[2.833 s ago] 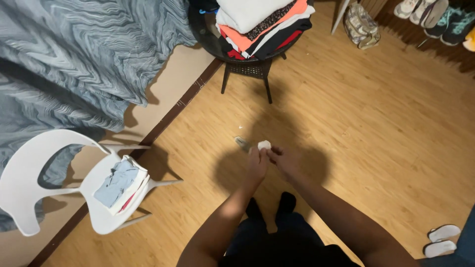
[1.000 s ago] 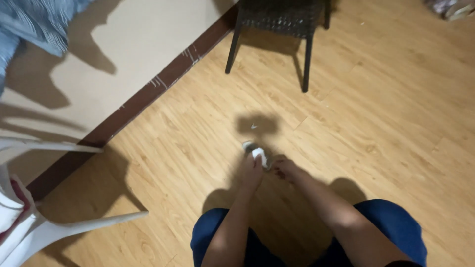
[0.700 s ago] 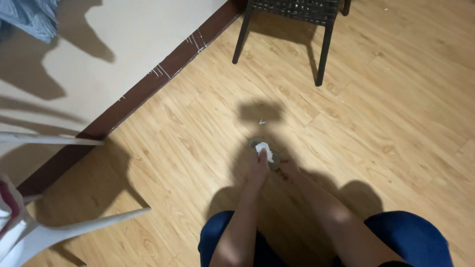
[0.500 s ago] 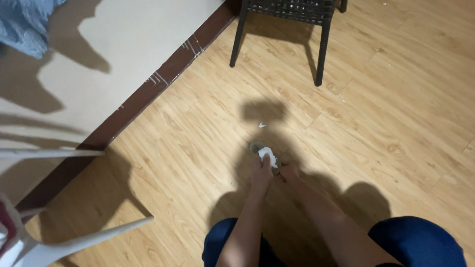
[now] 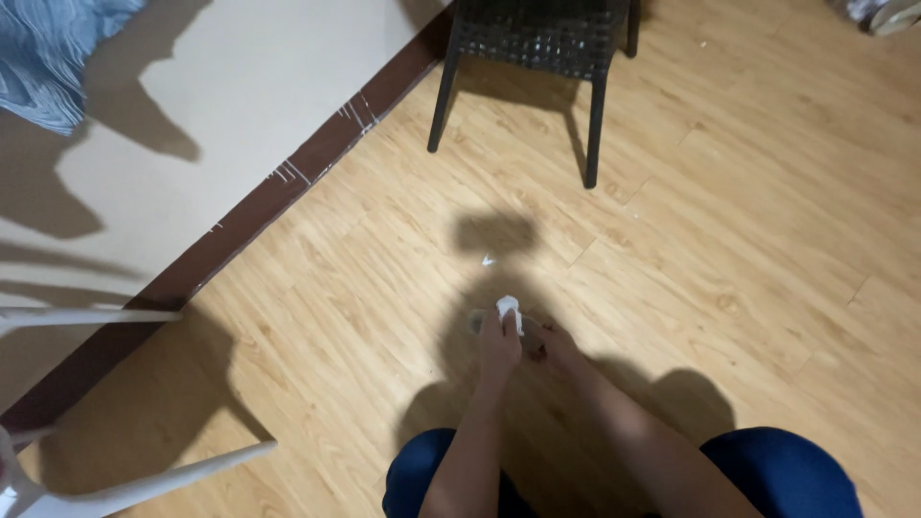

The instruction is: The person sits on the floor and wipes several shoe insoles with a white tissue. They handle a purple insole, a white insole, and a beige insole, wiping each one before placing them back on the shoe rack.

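My left hand (image 5: 498, 343) reaches down toward the wooden floor (image 5: 729, 249) and pinches a small white wad (image 5: 507, 309), like tissue or cloth, between its fingertips. My right hand (image 5: 551, 342) is right beside it, fingers curled, touching the lower side of the same wad or my left fingers; which one I cannot tell. A tiny white scrap (image 5: 487, 260) lies on the floor a little farther out, inside the shadow of my head. My knees in blue trousers (image 5: 777, 470) show at the bottom edge.
A dark wicker chair (image 5: 537, 58) stands at the top on thin legs. A brown skirting strip (image 5: 249, 230) borders a beige surface at left, with a blue patterned cloth (image 5: 48, 48) in the corner. White plastic chair legs (image 5: 125, 484) jut in at bottom left.
The view has dropped closer to the floor since the first frame. Both hands stay together on the white wad and have lowered slightly toward the floor; the small scrap now lies apart ahead of them.
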